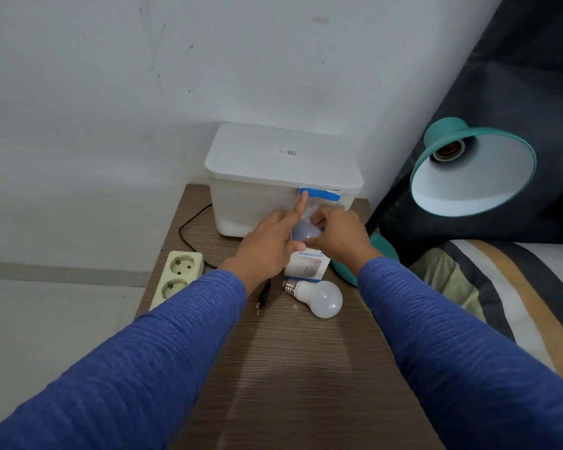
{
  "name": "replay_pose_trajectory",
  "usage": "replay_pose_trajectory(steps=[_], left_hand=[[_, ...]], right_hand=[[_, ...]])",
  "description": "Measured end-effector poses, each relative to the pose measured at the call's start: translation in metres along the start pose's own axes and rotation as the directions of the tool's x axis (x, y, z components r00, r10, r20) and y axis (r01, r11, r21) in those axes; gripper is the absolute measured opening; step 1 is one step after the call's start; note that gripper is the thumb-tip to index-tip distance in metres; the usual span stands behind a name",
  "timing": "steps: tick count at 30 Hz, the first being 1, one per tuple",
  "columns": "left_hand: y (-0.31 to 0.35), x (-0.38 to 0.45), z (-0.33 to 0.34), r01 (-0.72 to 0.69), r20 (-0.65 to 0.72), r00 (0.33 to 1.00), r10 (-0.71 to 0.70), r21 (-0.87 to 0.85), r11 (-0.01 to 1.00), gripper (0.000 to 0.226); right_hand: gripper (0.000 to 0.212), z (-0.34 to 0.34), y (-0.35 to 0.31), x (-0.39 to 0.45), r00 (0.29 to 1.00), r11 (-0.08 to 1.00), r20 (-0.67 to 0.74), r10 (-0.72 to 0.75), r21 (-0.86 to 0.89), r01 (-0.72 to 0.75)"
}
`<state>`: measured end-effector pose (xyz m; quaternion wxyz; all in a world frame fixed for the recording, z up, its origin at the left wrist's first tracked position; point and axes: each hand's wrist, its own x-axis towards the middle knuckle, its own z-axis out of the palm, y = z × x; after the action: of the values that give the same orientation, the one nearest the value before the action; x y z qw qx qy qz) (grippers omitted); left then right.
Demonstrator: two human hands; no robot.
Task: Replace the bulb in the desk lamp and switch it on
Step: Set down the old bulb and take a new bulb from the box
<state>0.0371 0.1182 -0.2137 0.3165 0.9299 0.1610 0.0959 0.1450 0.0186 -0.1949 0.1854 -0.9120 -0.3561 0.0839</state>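
Observation:
The teal desk lamp point(475, 167) stands at the table's right edge, its shade tilted toward me and its socket point(449, 151) bare. One white bulb point(317, 297) lies on the wooden table. A small white and blue carton marked "HUMIDIFIER" point(306, 266) stands upright between my hands, its top flap point(319, 193) open. A second bulb point(303, 229) shows at the carton's mouth. My left hand point(267, 245) holds the carton's left side, index finger up on the flap. My right hand point(338, 237) grips the bulb at the carton's top.
A white lidded box point(283, 177) stands at the back against the wall. A cream power strip point(177, 277) hangs over the table's left edge, and the lamp's loose black plug point(262, 297) lies near it. A striped bed point(507, 287) and dark curtain point(517, 76) are on the right.

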Motion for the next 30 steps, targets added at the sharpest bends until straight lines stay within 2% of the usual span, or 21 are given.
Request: replay_pose_trajectory(steps=[3, 9, 13, 18, 21, 23, 25, 30], left_hand=[[0.0, 0.0, 0.001, 0.007, -0.005, 1.0, -0.007, 0.004, 1.0, 0.088], [0.001, -0.001, 0.001, 0.024, -0.014, 1.0, -0.024, 0.008, 1.0, 0.089], [0.001, -0.001, 0.003, 0.028, -0.023, 0.999, -0.027, 0.017, 0.999, 0.09], [0.005, -0.004, 0.003, 0.044, -0.04, 0.998, -0.044, 0.0, 0.999, 0.09], [0.009, -0.006, 0.003, 0.058, -0.075, 0.995, -0.06, -0.022, 0.998, 0.09], [0.012, -0.007, 0.002, 0.071, -0.106, 0.991, -0.079, -0.072, 0.995, 0.092], [0.014, -0.01, 0.001, 0.073, -0.127, 0.988, -0.09, -0.136, 0.988, 0.093], [0.017, -0.015, 0.001, 0.064, -0.177, 0.98, -0.096, -0.182, 0.981, 0.083]], right_hand=[[0.048, -0.004, 0.0, -0.006, 1.0, 0.999, -0.02, -0.02, 0.034, 0.02], [0.061, -0.021, 0.005, -0.028, 0.987, 0.945, -0.158, -0.007, 0.323, 0.058], [0.064, -0.027, 0.008, -0.042, 0.974, 0.932, -0.217, -0.072, 0.333, 0.143], [0.052, -0.026, 0.014, -0.053, 0.983, 0.929, -0.152, -0.101, 0.34, 0.148], [0.041, -0.027, 0.012, -0.058, 0.971, 0.916, -0.228, -0.077, 0.368, 0.159], [0.034, -0.03, 0.009, -0.062, 0.961, 0.843, -0.278, -0.002, 0.516, 0.151], [0.029, -0.034, 0.007, -0.065, 0.955, 0.714, -0.291, 0.063, 0.681, 0.16], [0.025, -0.042, 0.003, -0.069, 0.948, 0.466, -0.26, 0.181, 0.872, 0.15]])
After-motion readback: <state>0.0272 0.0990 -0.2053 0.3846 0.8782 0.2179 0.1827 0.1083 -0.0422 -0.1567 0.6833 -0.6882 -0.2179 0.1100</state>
